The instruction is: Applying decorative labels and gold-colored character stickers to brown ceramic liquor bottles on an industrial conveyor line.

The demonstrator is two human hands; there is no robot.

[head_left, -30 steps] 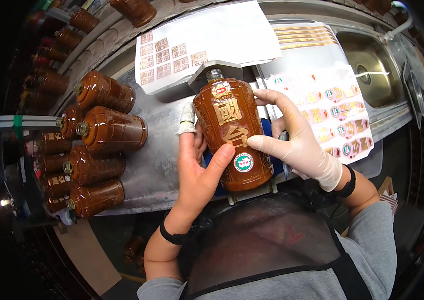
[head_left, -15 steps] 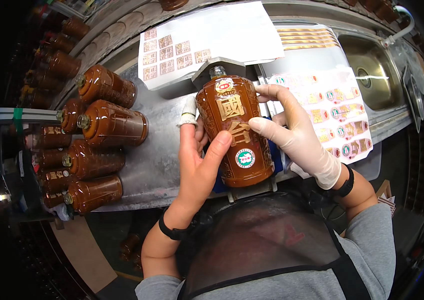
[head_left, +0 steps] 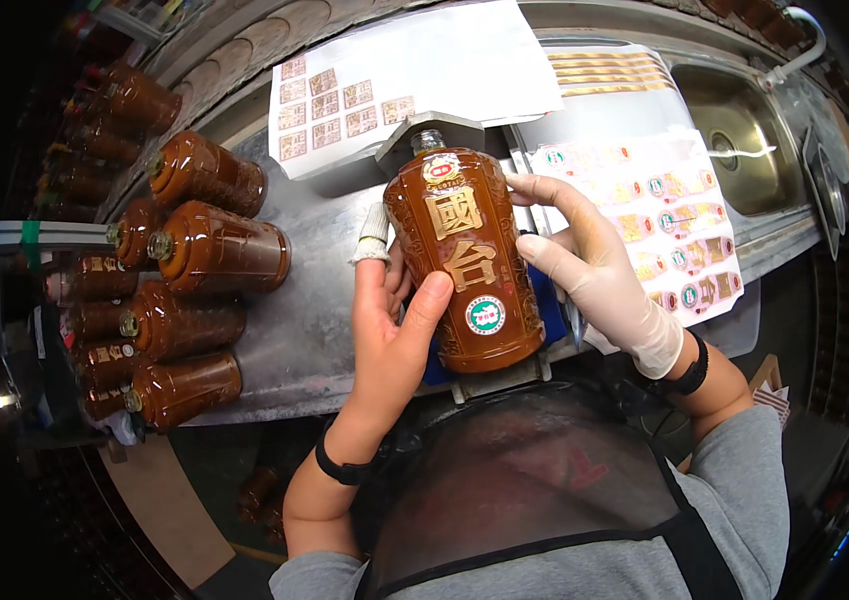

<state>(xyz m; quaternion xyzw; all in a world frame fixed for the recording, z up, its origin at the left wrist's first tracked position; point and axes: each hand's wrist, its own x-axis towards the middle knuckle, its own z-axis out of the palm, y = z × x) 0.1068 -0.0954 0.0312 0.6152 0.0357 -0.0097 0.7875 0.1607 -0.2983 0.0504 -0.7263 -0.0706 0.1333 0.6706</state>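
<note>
A brown glass bottle (head_left: 459, 240) with gold characters, a small red-and-gold emblem and a round green-and-white sticker lies in a metal holder (head_left: 469, 131), its open neck pointing away from me. My left hand (head_left: 384, 335) grips its left side, thumb on the front; a white cover wraps the index finger. On the opposite side my right hand (head_left: 599, 275), in a whitish glove, holds the bottle with thumb and index finger along its right edge. Its other fingers are partly hidden behind the bottle and thumb.
More brown bottles (head_left: 219, 245) lie at the left of the metal worktop (head_left: 314, 330). Sticker sheets (head_left: 679, 175) are at the right. A white sheet (head_left: 444, 65) with gold stickers and gold strips (head_left: 609, 75) lie behind. A sink (head_left: 744, 190) stands far right.
My right thumb has slid off the bottle's front toward its right edge. My left hand keeps its hold. The whole scene has shifted slightly left in the view.
</note>
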